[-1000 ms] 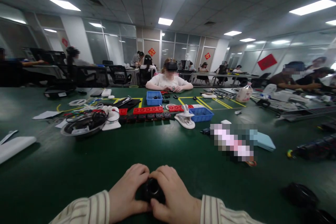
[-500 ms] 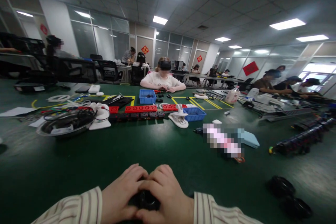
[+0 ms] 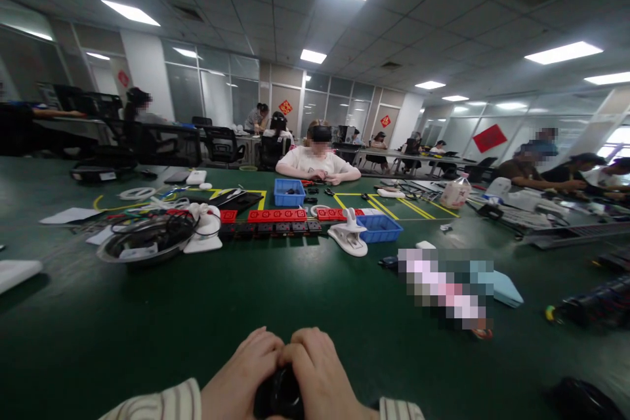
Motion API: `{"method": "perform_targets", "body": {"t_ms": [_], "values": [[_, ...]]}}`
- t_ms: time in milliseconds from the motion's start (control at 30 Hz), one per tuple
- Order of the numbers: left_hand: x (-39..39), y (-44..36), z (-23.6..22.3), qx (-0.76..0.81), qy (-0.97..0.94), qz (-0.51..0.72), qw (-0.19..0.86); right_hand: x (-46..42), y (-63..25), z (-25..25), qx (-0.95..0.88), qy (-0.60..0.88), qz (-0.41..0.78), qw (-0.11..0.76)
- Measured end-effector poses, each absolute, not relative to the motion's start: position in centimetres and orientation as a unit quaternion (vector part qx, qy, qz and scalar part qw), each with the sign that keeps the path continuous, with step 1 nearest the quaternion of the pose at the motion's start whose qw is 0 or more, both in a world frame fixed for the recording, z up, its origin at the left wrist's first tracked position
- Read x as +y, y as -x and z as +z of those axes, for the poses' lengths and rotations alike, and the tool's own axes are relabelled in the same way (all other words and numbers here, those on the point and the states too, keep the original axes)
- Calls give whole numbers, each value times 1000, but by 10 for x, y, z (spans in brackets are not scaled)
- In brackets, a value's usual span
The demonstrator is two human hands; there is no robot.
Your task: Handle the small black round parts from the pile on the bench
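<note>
At the bottom centre of the head view, my left hand and my right hand meet over a glossy black object. Both are closed around it from either side, with their fingers touching at the top. Its surface is smooth and rounded, but the hands cover most of it, so its kind cannot be made out. It is low over the green table, close to my body. Another dark rounded thing lies at the lower right, cut off by the frame edge.
Further in stand a metal bowl of black cables, a white clip stand, blue bins and red socket strips. A light-blue box lies right. A person sits opposite.
The camera has turned a little left, so the scene sits further right and lower. Both hands stay around the black object, and more of its shiny surface shows between them.
</note>
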State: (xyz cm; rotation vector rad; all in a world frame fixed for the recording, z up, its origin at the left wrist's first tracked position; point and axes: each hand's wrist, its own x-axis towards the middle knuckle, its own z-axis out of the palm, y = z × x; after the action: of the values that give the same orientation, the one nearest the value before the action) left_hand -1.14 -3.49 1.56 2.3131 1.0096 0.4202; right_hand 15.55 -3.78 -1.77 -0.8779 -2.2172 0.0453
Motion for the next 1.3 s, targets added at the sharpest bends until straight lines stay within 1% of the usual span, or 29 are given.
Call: {"method": "perform_targets", "body": {"t_ms": [100, 233, 333, 400, 567, 667, 800, 933, 1067, 1167, 1300], "values": [[-31, 13, 16, 344, -880, 158, 287, -35, -156, -14, -876, 313, 38, 364], [-27, 15, 17, 316, -896, 151, 273, -35, -159, -1, -916, 214, 95, 324], [-31, 17, 14, 314, -897, 155, 271, -39, -161, 8, -929, 163, 101, 316], [-36, 18, 8, 332, -888, 178, 263, -45, -164, 14, -918, 183, 110, 333], [-48, 17, -5, 400, -864, 228, 205, -59, -164, 17, -862, 307, 128, 382], [-49, 15, -3, 418, -863, 219, 182, -58, -157, 7, -862, 332, 108, 367], [-43, 12, 9, 391, -874, 185, 220, -50, -153, 1, -890, 300, 80, 335], [-39, 9, 20, 341, -891, 149, 262, -42, -156, 2, -928, 187, 74, 314], [-39, 12, 14, 336, -903, 155, 217, -41, -159, 1, -948, 109, 74, 291], [-38, 18, 0, 328, -910, 165, 190, -47, -163, 5, -940, 126, 88, 303], [-39, 22, -13, 330, -911, 192, 155, -57, -164, 13, -893, 222, 106, 376]]}}
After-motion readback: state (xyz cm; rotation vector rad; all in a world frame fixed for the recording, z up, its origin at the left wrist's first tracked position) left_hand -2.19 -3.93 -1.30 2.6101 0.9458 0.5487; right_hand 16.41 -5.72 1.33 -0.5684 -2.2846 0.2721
